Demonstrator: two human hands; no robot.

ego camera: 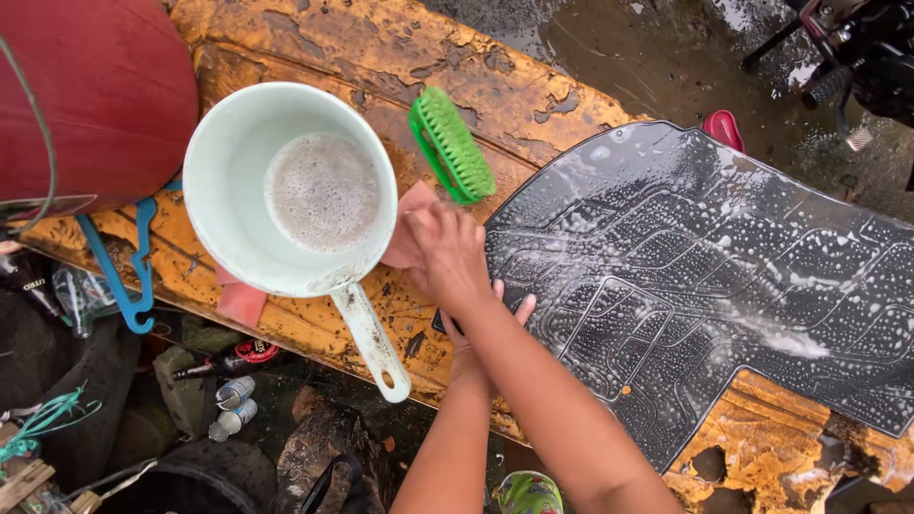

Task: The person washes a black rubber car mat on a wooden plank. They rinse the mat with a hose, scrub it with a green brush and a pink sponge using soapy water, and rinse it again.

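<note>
A: Hands over a wet, worn yellow surface (381,57), seen from above. What do they hold?

B: The right hand (452,257) is clenched on the handle end of a green scrubbing brush (452,145), bristles turned up and to the right. The brush angles away from the hand, up and to the left. A pink cloth (405,238) shows just beside the knuckles; I cannot tell whether the hand grips it too.

A: And the left hand?

B: The left hand (476,328) lies under the right forearm, so mostly hidden. Only a few straightened fingers (522,309) show, resting at the near left edge of a black rubber floor mat (705,276). Whether it grasps the mat's edge or only presses on it, I cannot tell.

A: Where is the mat?

B: Flat on the yellow surface, spreading from the hands to the right edge of the view. Its ribbed top is covered in soap foam and bubbles.

A: What else is near?

B: Left of the hands, a pale green dipper (286,190) with a long handle pointing toward the viewer holds foamy water. Beyond it, at the upper left, stands a red barrel (95,95), with a blue clothes hanger (129,276) below. Small bottles (231,405) and clutter lie on the dark ground at lower left.
</note>
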